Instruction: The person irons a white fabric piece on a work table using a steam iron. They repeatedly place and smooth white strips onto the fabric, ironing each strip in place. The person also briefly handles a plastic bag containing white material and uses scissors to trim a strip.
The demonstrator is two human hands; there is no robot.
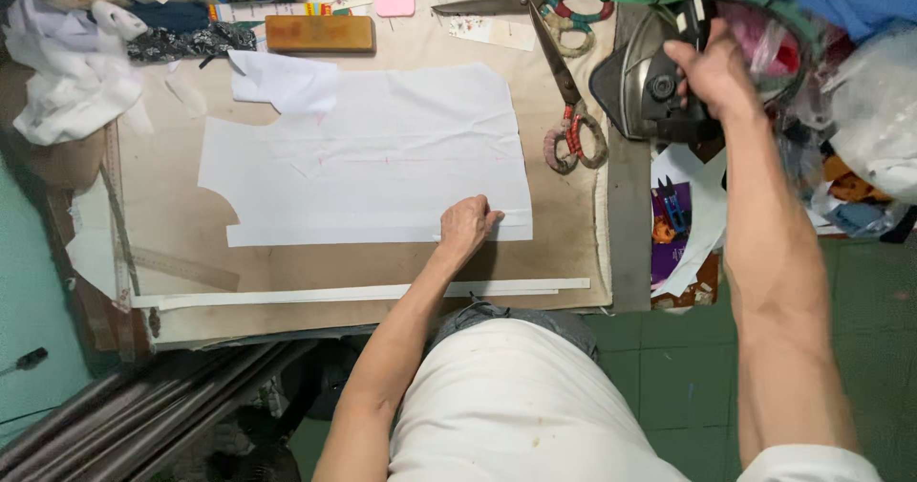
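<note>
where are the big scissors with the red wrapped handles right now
In the head view, the large metal scissors with red-wrapped handles lie open on the table's right side, between the white fabric piece and the dark iron.

A tailoring workshop is shown. A padded worktable (pixel 181 224) covered in stained tan cloth is seen from above, and a cut piece of white fabric (pixel 382 157) shaped like a garment panel is spread flat on it. Large tailor's shears (pixel 568 109) with wrapped handles are laid beside the fabric, and a dark clothes iron (pixel 645 81) is kept at the table's right end. A long ruler (pixel 119 214) is placed along the left edge, and heaps of cloth scraps (pixel 67 71) are piled around the table.
</note>
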